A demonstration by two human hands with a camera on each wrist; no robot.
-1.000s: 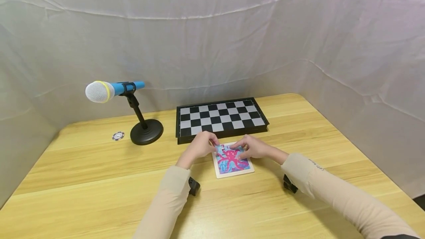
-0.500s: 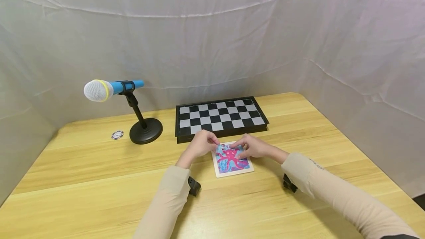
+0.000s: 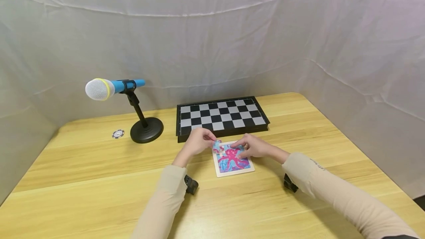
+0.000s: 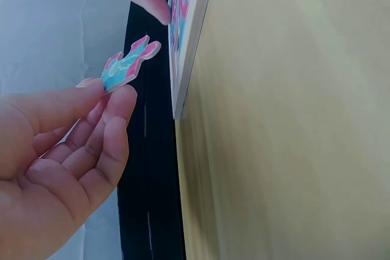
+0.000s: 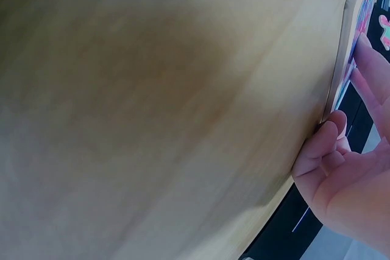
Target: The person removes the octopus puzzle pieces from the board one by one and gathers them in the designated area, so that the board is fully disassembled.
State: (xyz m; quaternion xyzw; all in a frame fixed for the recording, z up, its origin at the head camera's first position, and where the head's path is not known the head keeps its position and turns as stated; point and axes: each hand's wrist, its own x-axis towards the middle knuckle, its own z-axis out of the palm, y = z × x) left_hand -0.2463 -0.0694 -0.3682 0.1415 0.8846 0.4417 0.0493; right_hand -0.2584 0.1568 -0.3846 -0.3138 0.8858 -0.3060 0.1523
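My left hand (image 3: 199, 141) pinches a jigsaw piece (image 4: 125, 65) between thumb and fingertips. The piece is pink and blue with knobbed edges. It is raised just over the upper left corner of a framed octopus jigsaw puzzle (image 3: 236, 173), which lies on the table. The puzzle shows a pink octopus on blue within a pale border. On the puzzle's right side, my right hand (image 3: 255, 146) touches the picture with thumb and forefinger. Its other fingers are bent beside the puzzle's edge in the right wrist view.
A black-framed checkered board (image 3: 222, 115) lies just behind the puzzle. A blue microphone (image 3: 116, 86) is clipped on a black stand (image 3: 147, 130) at the back left, beside a poker chip (image 3: 118, 134). Pale cloth (image 3: 212, 47) hangs behind the wooden table (image 3: 99, 191).
My left hand has lifted the jigsaw piece from the puzzle's upper left corner and shifted slightly left and up. My right hand stays on the puzzle.
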